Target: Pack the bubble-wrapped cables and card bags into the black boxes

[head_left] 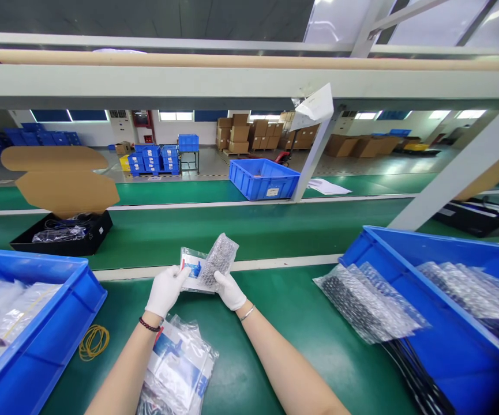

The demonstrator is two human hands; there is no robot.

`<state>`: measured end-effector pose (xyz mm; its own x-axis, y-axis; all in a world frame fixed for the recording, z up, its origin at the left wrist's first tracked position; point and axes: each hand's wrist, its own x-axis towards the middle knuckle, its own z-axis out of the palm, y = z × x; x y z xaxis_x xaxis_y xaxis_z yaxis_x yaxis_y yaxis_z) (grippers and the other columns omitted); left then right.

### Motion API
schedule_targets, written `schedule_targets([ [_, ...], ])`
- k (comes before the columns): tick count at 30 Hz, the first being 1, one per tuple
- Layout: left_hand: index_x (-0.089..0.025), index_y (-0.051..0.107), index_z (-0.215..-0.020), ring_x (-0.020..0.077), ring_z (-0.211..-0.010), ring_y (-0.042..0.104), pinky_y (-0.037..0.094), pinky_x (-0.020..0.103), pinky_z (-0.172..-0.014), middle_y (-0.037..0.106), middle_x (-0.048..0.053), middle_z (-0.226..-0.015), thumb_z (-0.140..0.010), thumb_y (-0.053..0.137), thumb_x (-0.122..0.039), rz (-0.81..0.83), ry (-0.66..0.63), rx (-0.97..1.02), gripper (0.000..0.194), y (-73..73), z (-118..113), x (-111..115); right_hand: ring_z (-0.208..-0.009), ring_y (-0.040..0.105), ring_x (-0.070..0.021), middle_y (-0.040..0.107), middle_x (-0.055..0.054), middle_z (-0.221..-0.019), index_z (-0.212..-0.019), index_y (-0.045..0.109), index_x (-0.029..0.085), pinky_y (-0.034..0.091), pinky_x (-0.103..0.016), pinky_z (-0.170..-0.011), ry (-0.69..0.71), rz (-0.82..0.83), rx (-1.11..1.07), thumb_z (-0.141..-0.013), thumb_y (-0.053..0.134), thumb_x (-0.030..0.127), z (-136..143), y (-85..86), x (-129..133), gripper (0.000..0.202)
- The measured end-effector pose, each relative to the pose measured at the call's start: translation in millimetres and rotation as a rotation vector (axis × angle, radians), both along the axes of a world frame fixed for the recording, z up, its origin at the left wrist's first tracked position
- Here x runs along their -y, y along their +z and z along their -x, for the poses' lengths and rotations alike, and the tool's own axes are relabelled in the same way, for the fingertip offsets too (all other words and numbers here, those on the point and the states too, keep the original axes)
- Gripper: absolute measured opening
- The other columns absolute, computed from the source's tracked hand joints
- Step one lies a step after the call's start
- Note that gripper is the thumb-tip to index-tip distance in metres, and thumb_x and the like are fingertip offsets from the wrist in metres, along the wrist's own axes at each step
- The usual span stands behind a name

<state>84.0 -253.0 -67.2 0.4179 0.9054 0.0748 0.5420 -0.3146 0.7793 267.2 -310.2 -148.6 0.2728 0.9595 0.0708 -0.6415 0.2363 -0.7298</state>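
Note:
My left hand (165, 291), in a white glove, pinches the left edge of a clear plastic bag with a blue-and-white printed sheet (191, 266). My right hand (231, 290), gloved too, grips a bubble-wrapped pack (220, 259) by its lower end. The pack is tilted and overlaps the right part of the printed bag; what is inside the wrap I cannot make out. Below my hands lies a pile of similar clear bags with printed sheets (180, 369), partly behind my left forearm.
A blue bin (70, 323) with plastic-bagged items stands left, beside yellow rubber bands (94, 342). At right, bubble-wrapped packs with black cables (366, 300) lean against another blue bin (443, 346). Beyond is a conveyor belt (167, 227) with an open black box (63, 233); a blue crate (264, 180) sits farther back.

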Motion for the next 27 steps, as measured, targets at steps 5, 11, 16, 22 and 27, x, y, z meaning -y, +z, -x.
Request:
schedule_targets([
  [5,-0.021,0.041,-0.055,0.0161,-0.054,0.050,0.033,0.026,-0.058,0.049,-0.002,-0.049,-0.085,0.046,-0.056,-0.004,-0.008,-0.005,0.046,-5.7,-0.1,-1.8,-0.116,0.057,-0.0250,0.065,-0.005,-0.120,-0.110,0.068,0.021,0.036,-0.042,-0.110,-0.028,0.017,0.011,-0.065,0.082,0.036,0.9,-0.5,0.2,0.050],
  [11,-0.021,0.065,-0.098,0.0191,-0.078,0.062,0.044,0.026,-0.071,0.068,0.001,-0.081,-0.083,0.053,-0.051,0.034,-0.117,0.188,0.036,-0.1,-9.7,11.2,-0.117,0.057,-0.0262,0.064,-0.006,-0.121,-0.110,0.067,0.020,0.037,-0.044,-0.109,-0.094,-0.005,-0.039,-0.067,0.080,0.037,-0.7,1.9,-4.4,0.048],
  [16,-0.024,0.057,-0.127,0.0205,-0.086,0.065,0.048,0.028,-0.080,0.070,0.001,-0.098,-0.086,0.050,-0.051,0.122,-0.166,0.269,0.049,-6.5,-17.4,17.5,-0.117,0.057,-0.0258,0.065,-0.006,-0.119,-0.112,0.065,0.020,0.038,-0.045,-0.108,-0.093,-0.019,-0.084,-0.070,0.079,0.040,-1.0,2.7,-6.2,0.048],
  [22,-0.017,0.065,-0.107,0.0199,-0.072,0.064,0.051,0.029,-0.070,0.069,0.004,-0.079,-0.085,0.053,-0.052,0.146,0.000,0.431,0.043,-21.0,-7.6,-1.0,-0.119,0.056,-0.0269,0.063,-0.006,-0.124,-0.116,0.063,0.021,0.040,-0.046,-0.107,0.082,-0.013,-0.056,-0.069,0.080,0.037,5.7,9.1,1.4,0.052],
  [27,-0.015,0.066,-0.092,0.0127,-0.070,0.058,0.047,0.021,-0.067,0.065,0.002,-0.080,-0.077,0.066,-0.037,0.193,0.279,0.872,0.026,-4.1,28.8,-39.7,-0.109,0.061,-0.0281,0.067,-0.006,-0.116,-0.111,0.066,0.023,0.043,-0.051,-0.102,0.086,0.113,-0.057,-0.064,0.083,0.032,4.1,2.4,4.8,0.051],
])
